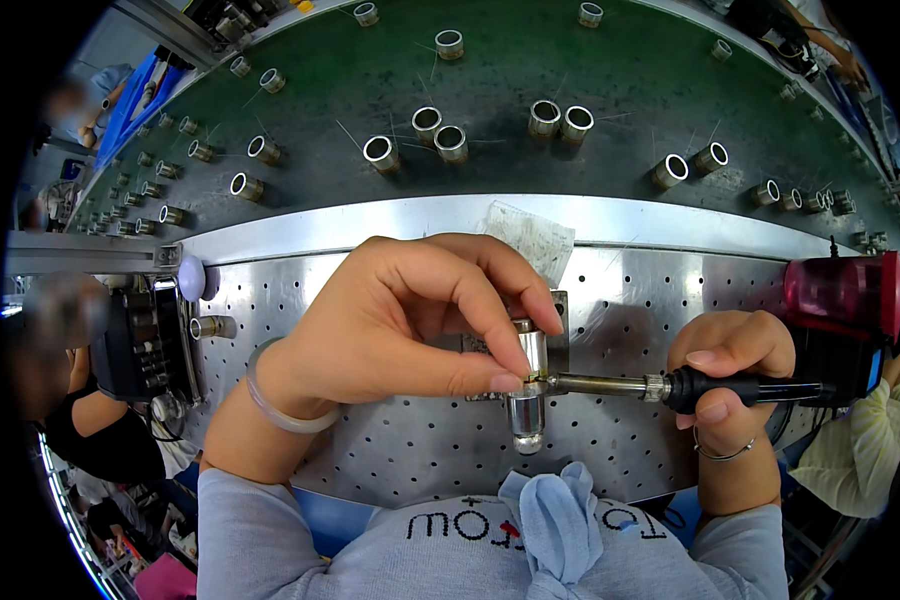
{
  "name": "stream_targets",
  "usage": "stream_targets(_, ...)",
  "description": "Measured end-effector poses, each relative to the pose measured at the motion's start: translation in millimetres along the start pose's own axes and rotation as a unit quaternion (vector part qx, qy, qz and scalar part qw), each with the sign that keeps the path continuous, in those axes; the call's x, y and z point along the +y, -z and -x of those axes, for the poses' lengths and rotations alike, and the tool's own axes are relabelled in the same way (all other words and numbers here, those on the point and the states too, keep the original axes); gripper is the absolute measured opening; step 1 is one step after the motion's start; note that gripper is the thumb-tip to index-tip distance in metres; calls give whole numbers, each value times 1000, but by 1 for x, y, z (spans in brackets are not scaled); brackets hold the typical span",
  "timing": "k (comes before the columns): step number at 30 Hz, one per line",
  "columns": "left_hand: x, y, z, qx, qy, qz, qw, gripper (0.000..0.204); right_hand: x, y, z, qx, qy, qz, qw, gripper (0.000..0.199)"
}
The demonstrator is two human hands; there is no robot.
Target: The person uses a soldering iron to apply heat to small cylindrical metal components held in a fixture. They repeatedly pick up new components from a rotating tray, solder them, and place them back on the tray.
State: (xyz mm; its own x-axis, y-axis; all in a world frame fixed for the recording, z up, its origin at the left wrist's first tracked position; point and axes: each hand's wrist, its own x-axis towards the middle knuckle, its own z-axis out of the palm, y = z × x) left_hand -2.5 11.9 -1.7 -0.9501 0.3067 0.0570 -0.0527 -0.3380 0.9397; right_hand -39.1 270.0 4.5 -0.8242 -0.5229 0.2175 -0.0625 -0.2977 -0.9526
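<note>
My right hand (735, 365) is closed around the black handle of a soldering iron (610, 385). The iron points left, its tip touching or almost touching the side of a shiny metal cylinder (526, 420). My left hand (420, 320) reaches in from the left, thumb and index fingertips pinched together against the cylinder beside the tip. Whatever is between those fingertips is too small to make out. Another left finger rests by the cylinder's upper end. Behind the cylinder, partly hidden by my left hand, is a dark metal block (560, 330).
A perforated metal worktop (630, 450) lies under my hands. Beyond it, a green conveyor belt (510, 80) carries several short metal tubes (380, 153) with thin wires. One tube (210, 327) lies at the left, and a red-and-black device (845, 295) stands right. Other people are at both sides.
</note>
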Motion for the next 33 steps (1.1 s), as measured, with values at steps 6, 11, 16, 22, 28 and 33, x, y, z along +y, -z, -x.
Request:
stream_targets(6, 0, 0, 0, -1, 8, -7, 1000, 14, 2, 2, 0, -9, 10, 12, 1000, 27)
stream_targets(11, 0, 0, 1, 4, 6, -9, 1000, 14, 3, 2, -1, -8, 13, -1, 1000, 29)
stream_targets(16, 3, 1, 1, -11, 14, -15, 1000, 13, 4, 1, -1, -9, 17, -3, 1000, 29)
stream_targets(22, 5, 6, 0, -45, 18, -23, 999, 13, 4, 2, -3, -20, 24, 9, 999, 29)
stream_targets(28, 0, 3, 2, -11, 3, -18, 1000, 14, 3, 1, -4, -25, 27, 13, 999, 28)
stream_targets(33, 8, 1, -1, 35, 119, 67, 990, 29, 2, 1, -4, -25, 28, 25, 999, 28)
